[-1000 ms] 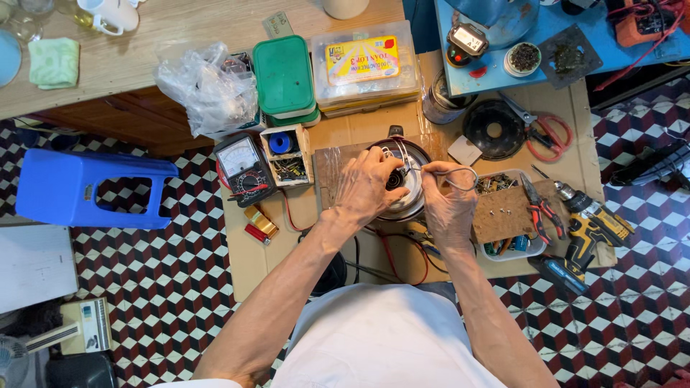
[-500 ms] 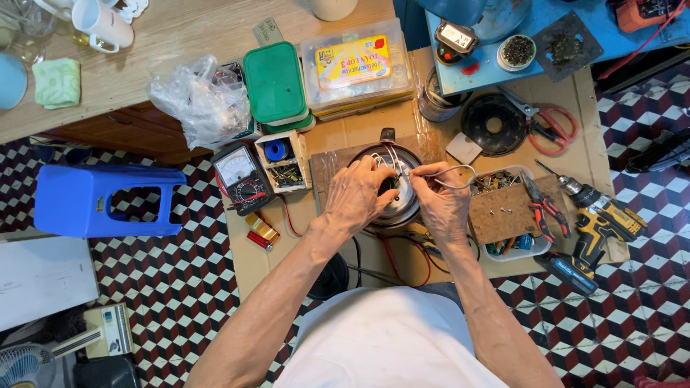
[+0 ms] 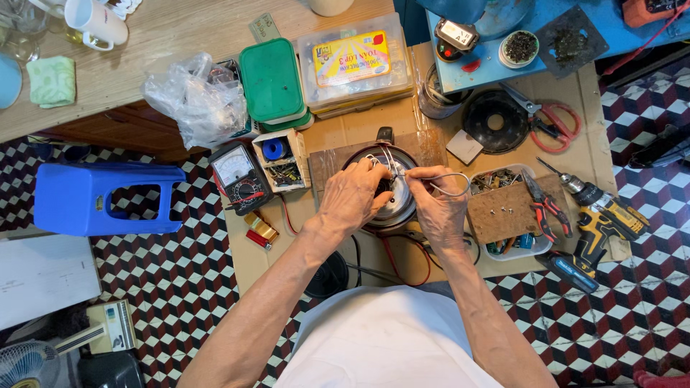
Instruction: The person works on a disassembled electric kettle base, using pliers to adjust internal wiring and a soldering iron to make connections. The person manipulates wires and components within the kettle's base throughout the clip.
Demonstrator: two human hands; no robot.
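A round metal appliance base (image 3: pixel 394 205) with a black rim lies on a cardboard-covered low table (image 3: pixel 345 133). My left hand (image 3: pixel 352 197) rests on its left half, fingers curled over the inner parts. My right hand (image 3: pixel 440 210) sits at its right edge and pinches a thin white wire (image 3: pixel 447 177) that loops out to the right. More thin wires rise from the centre of the base between my two hands. What my left fingers grip is hidden.
An analog multimeter (image 3: pixel 239 177) and a small parts box (image 3: pixel 282 158) lie left of the base. Pliers (image 3: pixel 543 205) and a tray (image 3: pixel 528 248) of small parts, partly under a cardboard piece, sit to the right, a yellow drill (image 3: pixel 600 215) beyond. Green box (image 3: pixel 272 79), clear case (image 3: pixel 353 61), scissors (image 3: pixel 550 118), blue stool (image 3: pixel 100 197).
Both hands stayed on the appliance base with small finger shifts; the wire loop in my right hand swung slightly. The camera view drifted a little.
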